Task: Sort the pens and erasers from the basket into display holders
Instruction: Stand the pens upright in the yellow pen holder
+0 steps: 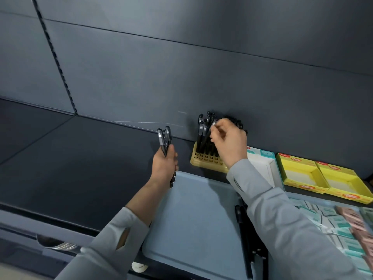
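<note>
My left hand (pixel 164 163) grips a bunch of black pens (pixel 165 138) upright, above the left rim of the grey basket (pixel 193 219). My right hand (pixel 228 141) pinches a single black pen (pixel 213 124) by its top, over the yellow pen holder (pixel 203 159). Several black pens (pixel 202 134) stand in that holder's grid of holes against the back wall. More black pens (pixel 242 229) lie in the basket beside my right sleeve. Packaged erasers (pixel 343 225) in teal and pink fill the basket's right part.
A white and teal display box (pixel 262 162) stands right of the pen holder. Two yellow display boxes (pixel 321 176) sit further right on the dark shelf (pixel 80 158). A slotted upright (pixel 54 55) runs up the back wall at left.
</note>
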